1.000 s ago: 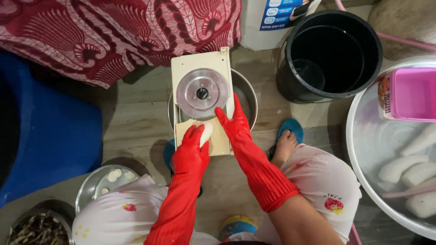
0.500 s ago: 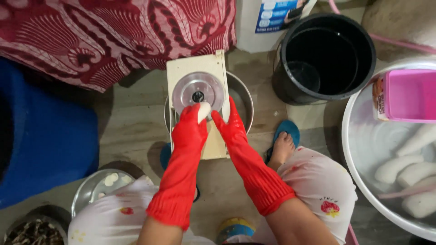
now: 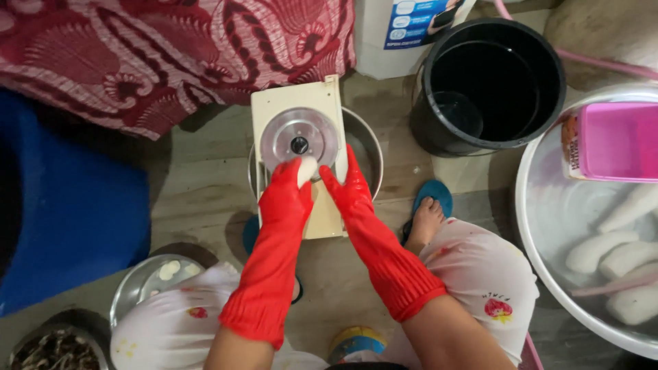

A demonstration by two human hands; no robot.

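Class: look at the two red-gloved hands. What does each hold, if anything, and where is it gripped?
The left hand grips a pale white root piece by its near end. The right hand holds nothing, resting on the cream slicer board.

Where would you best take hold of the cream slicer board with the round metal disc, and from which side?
Probably by the long right edge of the slicer board, coming from the right, as the right hand does now. The edges are straight and bare, while the metal disc fills the middle and the left hand presses a white piece against it. The far end overhangs the metal bowl too.
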